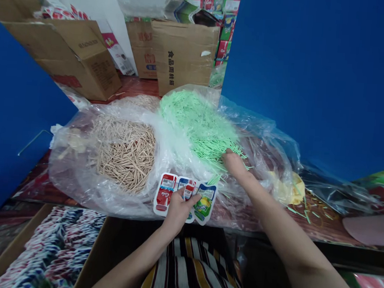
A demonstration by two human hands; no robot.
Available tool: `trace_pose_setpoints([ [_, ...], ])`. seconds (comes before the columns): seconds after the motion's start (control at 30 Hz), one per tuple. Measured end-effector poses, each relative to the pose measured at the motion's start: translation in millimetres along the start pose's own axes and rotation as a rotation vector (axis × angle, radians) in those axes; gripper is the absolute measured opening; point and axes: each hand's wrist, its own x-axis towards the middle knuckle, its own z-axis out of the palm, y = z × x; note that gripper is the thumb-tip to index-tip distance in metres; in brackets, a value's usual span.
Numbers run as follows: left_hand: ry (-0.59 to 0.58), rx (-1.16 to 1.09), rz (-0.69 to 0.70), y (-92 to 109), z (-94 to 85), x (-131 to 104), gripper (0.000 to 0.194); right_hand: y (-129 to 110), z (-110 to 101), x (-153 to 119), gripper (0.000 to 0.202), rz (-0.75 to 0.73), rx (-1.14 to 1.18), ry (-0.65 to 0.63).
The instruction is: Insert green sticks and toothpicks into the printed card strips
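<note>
Near the table's front edge my left hand [179, 207] is closed on several flat drink-shaped packs: a red cola one [165, 194], a green lemon one [204, 203] and a blue-and-red one between them. My right hand [233, 160] reaches into the pile of thin green sticks [212, 136] in an open clear plastic bag; its fingertips are among the sticks, and what they pinch is too small to name. Left of the green pile, another clear bag holds a heap of tan sticks [134, 157].
An open cardboard box [85, 260] of many small packs stands below the table at lower left. Cardboard boxes [185, 54] stand behind the bags. Blue panels [317, 74] flank the table. A yellow piece [297, 190] and loose sticks lie at the right.
</note>
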Motion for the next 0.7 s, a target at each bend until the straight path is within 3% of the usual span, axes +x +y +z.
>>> trace_pose_setpoints([
  [0.13,0.027,0.014,-0.002,2.5,0.0,1.4,0.021,-1.9,-16.4,-12.5,0.019,0.001,0.147,0.111],
  [0.23,0.046,0.023,-0.007,2.1,-0.4,3.6,0.022,-15.0,-36.0,-33.2,0.027,0.015,0.322,0.224],
  [0.27,0.049,0.024,-0.007,1.2,-0.7,4.4,0.023,-22.5,-42.8,-42.3,0.029,0.013,0.424,0.271],
  [0.33,0.046,0.026,-0.008,-1.2,-1.0,5.7,0.023,-40.3,-54.5,-61.7,0.021,-0.047,0.933,0.393],
  [0.43,0.023,0.03,-0.004,-2.3,0.3,5.3,0.023,-66.3,-62.6,-86.8,0.021,-0.126,1.267,0.37],
  [0.6,-0.029,0.019,0.004,5.7,5.0,-0.1,0.025,-81.3,-51.3,-104.8,0.055,-0.189,1.13,0.326],
  [0.7,-0.054,0.016,0.014,8.8,5.9,-2.0,0.026,-77.6,-43.5,-107.2,0.051,-0.232,1.019,0.312],
])
